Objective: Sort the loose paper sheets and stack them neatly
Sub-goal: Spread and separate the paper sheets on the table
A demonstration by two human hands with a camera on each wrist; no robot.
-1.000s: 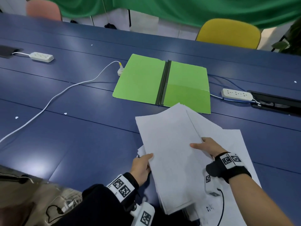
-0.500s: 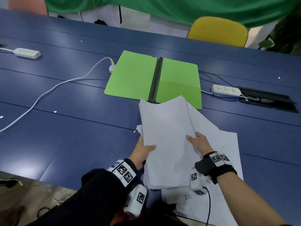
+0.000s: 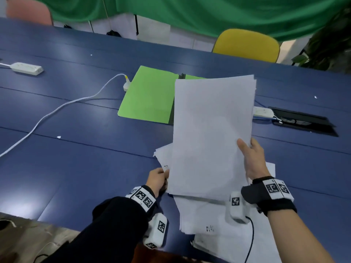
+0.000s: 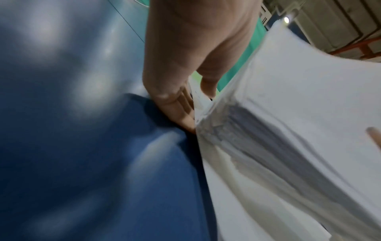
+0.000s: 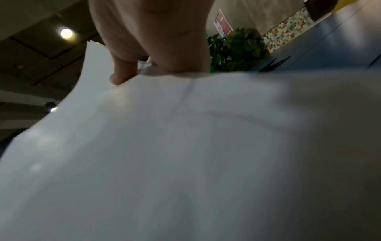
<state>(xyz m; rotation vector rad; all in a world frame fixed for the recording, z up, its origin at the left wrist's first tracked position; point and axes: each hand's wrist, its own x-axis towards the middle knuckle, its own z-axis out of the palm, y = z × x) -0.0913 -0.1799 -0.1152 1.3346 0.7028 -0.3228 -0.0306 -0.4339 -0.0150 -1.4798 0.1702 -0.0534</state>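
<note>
A thick bundle of white paper sheets (image 3: 210, 133) is tilted up off the blue table, its far edge raised. My right hand (image 3: 252, 158) grips its right edge, thumb on the front face; the right wrist view shows the thumb pressed on the bundle (image 5: 185, 146). My left hand (image 3: 158, 177) pinches the left edge of the sheets (image 4: 278, 130) low by the table. More loose sheets (image 3: 218, 221) lie spread flat beneath, some with small print. An open green folder (image 3: 148, 97) lies behind, partly hidden by the raised bundle.
A white cable (image 3: 62, 107) runs across the table's left to a plug by the folder. White power strips sit at far left (image 3: 26, 68) and right (image 3: 263, 112), next to a black floor box (image 3: 303, 121). A yellow chair (image 3: 247, 46) and a pink chair (image 3: 28, 11) stand beyond.
The bundle, lying flat a second ago, has been squared and raised upright off the loose sheets. My right hand moved up its right edge; the left stayed low at the left edge.
</note>
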